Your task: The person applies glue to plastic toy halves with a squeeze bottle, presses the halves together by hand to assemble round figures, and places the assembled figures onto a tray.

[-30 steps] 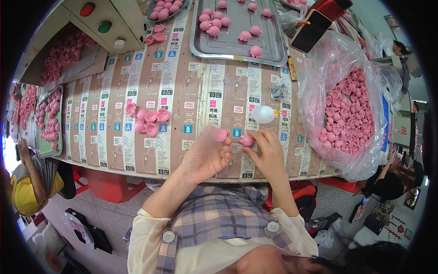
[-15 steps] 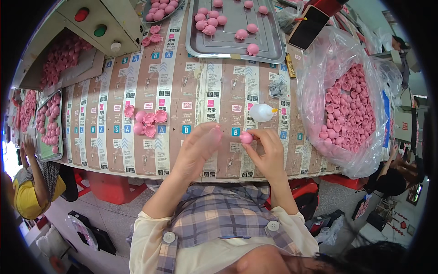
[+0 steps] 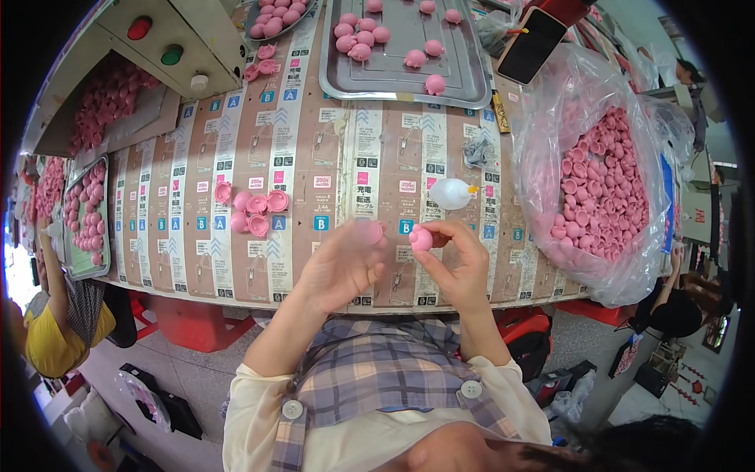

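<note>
Above the near part of the table, my right hand (image 3: 460,263) pinches a small round pink piece (image 3: 421,238) between thumb and fingers. My left hand (image 3: 336,271) is beside it, fingers bent and smeared by motion. At its fingertips sits a pink rounded shell piece (image 3: 373,231), its shape blurred. The two pink pieces are apart. Farther left lies a small group of pink half shells (image 3: 257,204), several with their hollow side up. Just beyond my right hand, a white squeeze bottle (image 3: 450,193) with a yellow tip lies on its side.
A metal tray (image 3: 403,88) with pink balls sits at the back. At right, a clear plastic bag (image 3: 543,169) bulges with pink shells. A phone (image 3: 532,46), a yellow marker (image 3: 500,112) and crumpled plastic (image 3: 476,149) lie behind. A machine box (image 3: 185,35) stands back left; another person (image 3: 59,315) sits left.
My left hand has turned and its fingers have curled, with the pink piece at their tips now more visible. The right hand has shifted slightly left with its piece.
</note>
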A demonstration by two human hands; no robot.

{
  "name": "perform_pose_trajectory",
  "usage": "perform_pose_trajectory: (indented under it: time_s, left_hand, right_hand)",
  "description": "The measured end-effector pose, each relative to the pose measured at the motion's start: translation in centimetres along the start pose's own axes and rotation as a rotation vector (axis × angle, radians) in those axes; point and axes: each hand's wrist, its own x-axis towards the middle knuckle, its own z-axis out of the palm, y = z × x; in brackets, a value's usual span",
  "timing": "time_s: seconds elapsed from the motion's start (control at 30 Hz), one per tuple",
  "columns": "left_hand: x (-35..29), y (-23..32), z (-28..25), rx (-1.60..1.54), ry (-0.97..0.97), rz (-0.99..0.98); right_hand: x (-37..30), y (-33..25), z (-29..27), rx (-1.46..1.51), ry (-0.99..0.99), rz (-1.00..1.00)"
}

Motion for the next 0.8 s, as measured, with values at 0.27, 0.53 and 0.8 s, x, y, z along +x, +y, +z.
perform_pose_trajectory:
  time_s: [0.27, 0.53, 0.8]
  left_hand:
    - [0.2, -1.0, 0.3, -0.132, -0.082, -0.133]
    - [-0.1, -1.6, 1.6, 0.325, -0.019, 0.153]
    - [0.1, -1.9, 1.2, 0.566, -0.077, 0.357]
  right_hand:
    - [0.3, -0.6, -0.4, 0.126, -0.034, 0.092]
    - [0.5, -1.2, -0.1, 0.018, -0.114, 0.090]
    - [0.4, -1.3, 0.0, -0.064, -0.154, 0.070]
